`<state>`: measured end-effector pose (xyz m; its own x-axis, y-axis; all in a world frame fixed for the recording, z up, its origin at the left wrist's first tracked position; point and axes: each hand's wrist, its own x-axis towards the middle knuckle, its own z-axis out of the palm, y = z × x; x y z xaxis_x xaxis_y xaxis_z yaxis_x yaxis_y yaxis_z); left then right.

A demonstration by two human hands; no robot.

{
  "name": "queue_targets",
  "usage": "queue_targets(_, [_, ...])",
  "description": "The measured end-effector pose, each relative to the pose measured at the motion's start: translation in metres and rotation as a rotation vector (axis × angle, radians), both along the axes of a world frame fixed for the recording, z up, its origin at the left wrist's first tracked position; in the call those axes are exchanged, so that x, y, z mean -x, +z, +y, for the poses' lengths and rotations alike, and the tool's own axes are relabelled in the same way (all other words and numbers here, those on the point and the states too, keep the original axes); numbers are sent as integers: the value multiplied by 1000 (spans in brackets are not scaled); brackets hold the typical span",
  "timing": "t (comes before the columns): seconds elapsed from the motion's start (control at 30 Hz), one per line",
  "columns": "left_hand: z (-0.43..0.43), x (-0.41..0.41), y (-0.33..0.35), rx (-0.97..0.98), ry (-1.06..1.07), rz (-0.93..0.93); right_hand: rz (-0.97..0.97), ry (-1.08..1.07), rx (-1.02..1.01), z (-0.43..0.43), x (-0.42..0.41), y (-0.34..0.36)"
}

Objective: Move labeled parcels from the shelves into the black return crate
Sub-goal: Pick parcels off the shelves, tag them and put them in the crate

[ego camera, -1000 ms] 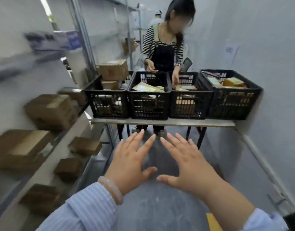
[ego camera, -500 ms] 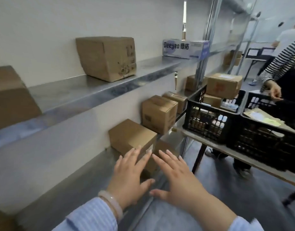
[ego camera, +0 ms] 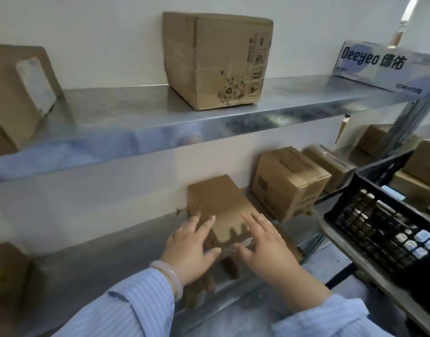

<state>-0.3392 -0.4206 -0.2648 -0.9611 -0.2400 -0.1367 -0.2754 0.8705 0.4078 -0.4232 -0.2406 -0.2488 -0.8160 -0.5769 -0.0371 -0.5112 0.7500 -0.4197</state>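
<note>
A small brown cardboard parcel [ego camera: 217, 205] lies on the lower metal shelf [ego camera: 92, 261] against the wall. Both my hands reach it with straight, spread fingers. My left hand [ego camera: 192, 246] touches its left front side. My right hand [ego camera: 265, 244] lies at its right front edge, fingers over the top. Neither hand has curled round it. The black crate [ego camera: 369, 215] stands at the right on a table, with cardboard boxes inside.
A taller taped box [ego camera: 289, 181] and a wrapped one [ego camera: 330, 164] sit to the right on the same shelf. The upper shelf [ego camera: 160, 122] carries a large box [ego camera: 219, 59], another box [ego camera: 17, 93] at the left and a blue-white carton [ego camera: 389, 66].
My view swung left from the crates and a person to the shelves. Both hands moved forward onto the small parcel on the lower shelf.
</note>
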Motion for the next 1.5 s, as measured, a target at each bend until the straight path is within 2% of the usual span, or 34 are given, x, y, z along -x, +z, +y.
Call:
queue_targets(0.13, [16, 35, -7, -107, 162, -51, -75, 42, 55, 5, 57, -3])
queue_targets(0.3, [26, 75, -21, -375, 463, -25, -416, -61, 234, -8, 120, -12])
queue_targets(0.47, [38, 75, -34, -489, 560, 32, -668, -12, 214, -15, 131, -28])
queue_targets(0.67, [36, 68, -30, -593, 661, 115, -765, -20, 354, -19, 133, -32])
queue_targets(0.87, [42, 61, -22, -672, 734, 233, -776, 32, 399, -23, 141, -23])
queue_targets(0.97, [43, 65, -16, -594, 779, 185, -817, 137, 415, -25, 133, -11])
queue_targets(1.07, [42, 70, -4, -468, 823, 115, -754, 227, 453, -26, 127, -7])
queue_targets(1.23, [43, 76, 12, -499, 870, 0, -654, 304, 492, -27, 121, -2])
queue_targets(1.3, [40, 79, 13, -566, 873, -15, -639, 321, 486, -25, 118, -3])
queue_targets(1.5, [34, 80, 5, -855, 893, 108, -400, 450, 448, -24, 114, -4])
